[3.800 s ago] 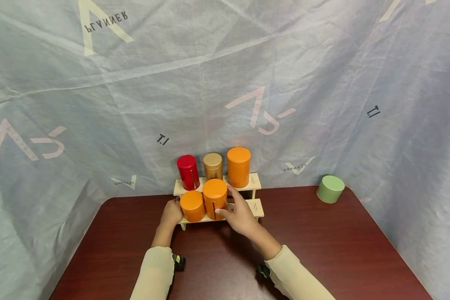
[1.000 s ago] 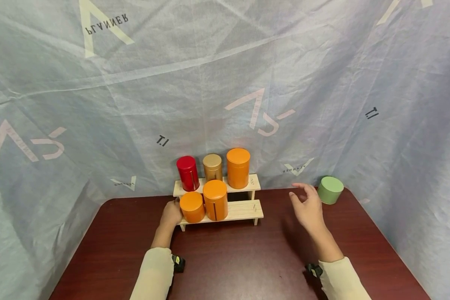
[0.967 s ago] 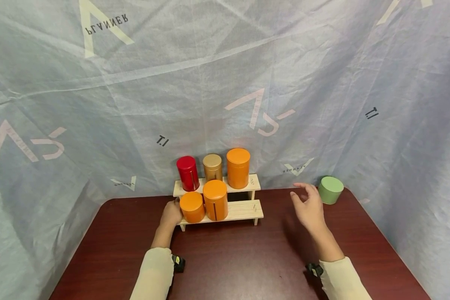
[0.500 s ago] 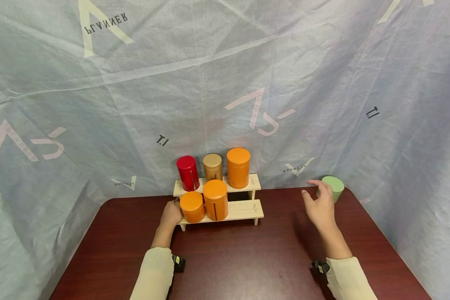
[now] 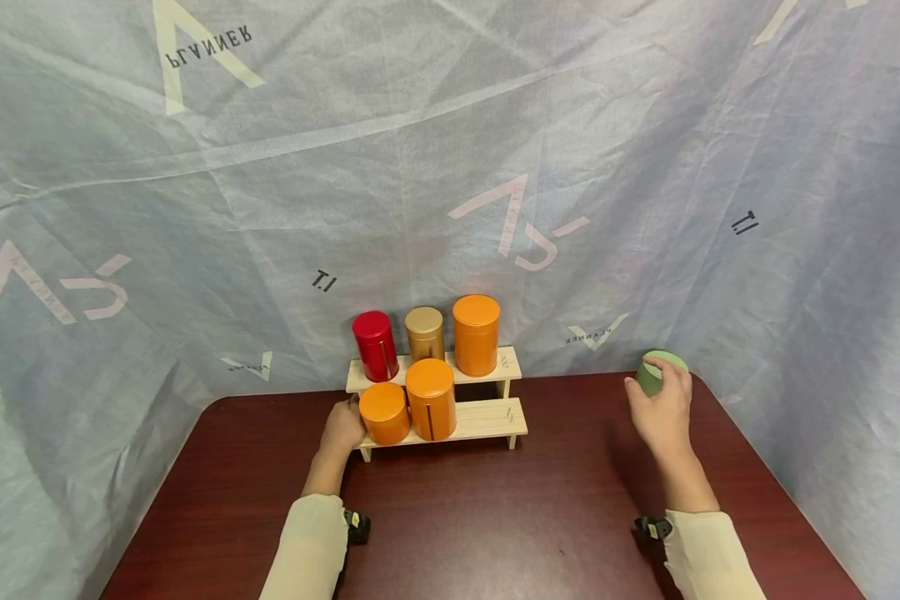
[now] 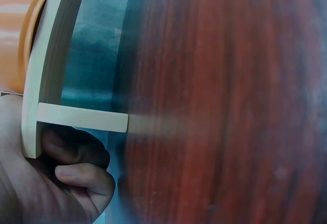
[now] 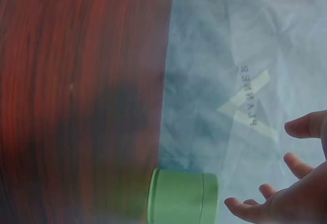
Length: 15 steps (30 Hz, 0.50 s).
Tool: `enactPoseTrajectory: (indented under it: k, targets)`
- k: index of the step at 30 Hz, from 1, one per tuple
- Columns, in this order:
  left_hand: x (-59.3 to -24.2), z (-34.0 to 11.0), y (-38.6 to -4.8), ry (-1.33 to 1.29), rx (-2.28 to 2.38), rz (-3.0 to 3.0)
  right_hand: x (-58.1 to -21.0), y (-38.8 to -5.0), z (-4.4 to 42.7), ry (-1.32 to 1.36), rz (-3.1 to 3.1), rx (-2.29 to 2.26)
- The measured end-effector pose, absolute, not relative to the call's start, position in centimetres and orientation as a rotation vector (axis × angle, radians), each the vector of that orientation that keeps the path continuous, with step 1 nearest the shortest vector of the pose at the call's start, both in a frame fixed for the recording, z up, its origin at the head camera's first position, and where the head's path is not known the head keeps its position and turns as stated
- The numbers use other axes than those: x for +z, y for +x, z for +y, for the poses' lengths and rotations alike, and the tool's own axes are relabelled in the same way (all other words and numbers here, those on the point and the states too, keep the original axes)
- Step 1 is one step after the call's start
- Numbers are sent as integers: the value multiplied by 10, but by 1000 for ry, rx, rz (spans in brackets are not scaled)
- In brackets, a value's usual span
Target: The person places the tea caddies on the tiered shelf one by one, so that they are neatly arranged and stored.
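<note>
My left hand grips the left end of the two-step wooden stand; in the left wrist view its fingers curl under the lower board by a leg. A short orange tin stands beside that hand on the lower step, with a taller orange tin to its right. My right hand is held above the table at the right, fingers spread. Partly behind it is a green tin; the right wrist view shows the green tin apart from the fingers.
On the upper step stand a red tin, a gold tin and a tall orange tin. The dark red wooden table ends at a grey cloth backdrop behind and at the sides.
My right hand has let go of the taller front orange tin, left on the lower step, and moved right to the green tin. My left hand has stayed on the stand.
</note>
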<state>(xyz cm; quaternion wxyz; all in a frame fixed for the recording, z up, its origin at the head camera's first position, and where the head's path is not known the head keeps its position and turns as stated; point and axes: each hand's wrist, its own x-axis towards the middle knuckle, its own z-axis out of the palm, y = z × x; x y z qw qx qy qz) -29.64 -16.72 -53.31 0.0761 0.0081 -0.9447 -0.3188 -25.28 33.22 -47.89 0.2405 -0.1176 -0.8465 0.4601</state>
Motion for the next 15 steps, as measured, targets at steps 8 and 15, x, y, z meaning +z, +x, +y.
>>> enactPoseTrajectory:
  k: [8, 15]
  targets:
    - [-534, -167, -296, 39, -985, -2815, -486, -256, 350, -394, -2304, 1272]
    - [-535, -168, -297, 12, -968, -2815, -494, -260, 366, -411, -2396, 1307]
